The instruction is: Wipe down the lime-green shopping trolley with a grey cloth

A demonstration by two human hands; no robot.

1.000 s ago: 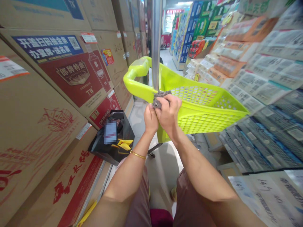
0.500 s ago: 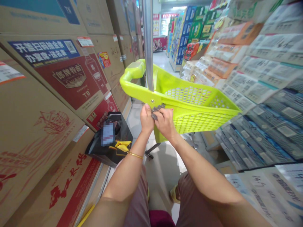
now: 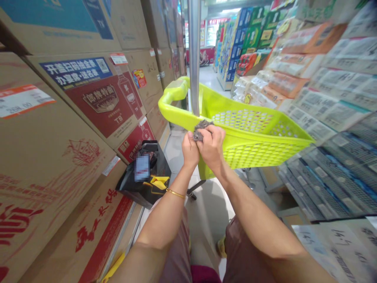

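Note:
A bright yellow-green plastic shopping basket (image 3: 259, 151) with perforated walls stands in front of me, mounted on a wheeled frame. My right hand (image 3: 212, 145) is closed on a crumpled grey cloth (image 3: 202, 129) and presses it against the solid near side, just below the rim. Right beside it, my left hand (image 3: 191, 149) is closed with the thumb up, touching the basket side and the cloth's edge. What its fingers grip is hidden. From the basket's handle end rises an upright metal pole (image 3: 194, 59).
Stacked cartons (image 3: 97, 98) line the left side. A black bag (image 3: 157, 161) with yellow trim stands low by them. Packaged goods (image 3: 330, 90) with price sheets slope up on the right. A caster wheel (image 3: 192, 195) rests on the floor near my feet.
My right hand slid the cloth down the basket side, baring a round bolt, then brought it back up over that spot. My left hand stayed about where it was.

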